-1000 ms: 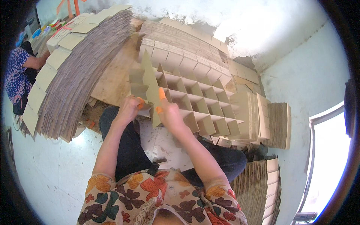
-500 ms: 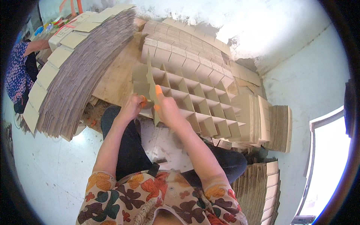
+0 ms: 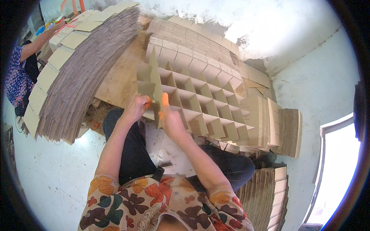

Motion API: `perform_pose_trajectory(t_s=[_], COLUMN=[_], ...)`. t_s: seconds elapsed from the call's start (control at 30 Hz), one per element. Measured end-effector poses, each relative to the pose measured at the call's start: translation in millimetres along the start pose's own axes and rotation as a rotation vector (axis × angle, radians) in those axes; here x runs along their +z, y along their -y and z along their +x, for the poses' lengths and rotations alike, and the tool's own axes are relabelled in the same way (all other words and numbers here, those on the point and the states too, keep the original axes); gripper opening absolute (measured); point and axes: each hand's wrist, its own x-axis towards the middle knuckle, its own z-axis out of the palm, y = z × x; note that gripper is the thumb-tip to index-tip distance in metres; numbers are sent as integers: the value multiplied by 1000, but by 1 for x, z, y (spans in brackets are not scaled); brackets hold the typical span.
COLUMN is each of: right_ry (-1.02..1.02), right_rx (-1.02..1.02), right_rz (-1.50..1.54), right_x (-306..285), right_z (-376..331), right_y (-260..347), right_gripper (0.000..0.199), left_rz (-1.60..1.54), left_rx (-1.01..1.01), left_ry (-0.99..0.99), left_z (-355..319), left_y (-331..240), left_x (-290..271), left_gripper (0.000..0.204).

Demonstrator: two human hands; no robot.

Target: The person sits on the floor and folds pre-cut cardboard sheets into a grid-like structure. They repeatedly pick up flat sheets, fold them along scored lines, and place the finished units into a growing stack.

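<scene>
A cardboard divider grid (image 3: 210,109) of interlocked strips lies in front of me, its cells standing upright. At its left side a crosswise cardboard strip (image 3: 155,75) rises higher than the rest and leans a little. My right hand (image 3: 172,120) is closed on the near part of this strip, an orange cover on the thumb. Just left of it, my left hand (image 3: 135,111) is closed with its orange-covered fingertips at the grid's near left edge. The exact grip of the left fingertips is partly hidden.
A long fanned stack of cardboard strips (image 3: 88,73) runs along the left. More stacked strips (image 3: 192,42) stand behind the grid, others (image 3: 289,131) at right and by my right knee (image 3: 266,192). A co-worker's arm (image 3: 40,43) reaches in at far left.
My right hand has slid slightly toward me along the tall strip, which now leans differently. My left hand stays nearly in place. The co-worker's arm has reached farther up.
</scene>
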Motion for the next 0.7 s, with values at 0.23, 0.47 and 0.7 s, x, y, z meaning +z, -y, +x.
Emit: perform_pose_trajectory(t_s=[0.23, 0.47, 0.7], right_ry=[86, 134, 154], right_rx=[-117, -62, 1], right_rz=[-68, -53, -78], right_x=[-5, -4, 7], right_z=[6, -2, -13], right_y=[-15, -18, -19], right_gripper=[68, 75, 80], left_rz=[-19, -326, 298], left_rx=[-7, -51, 114], left_ry=[19, -257, -200], left_z=[0, 42, 105], left_y=[-7, 30, 46], left_x=[-5, -22, -30], left_gripper=[6, 34, 43])
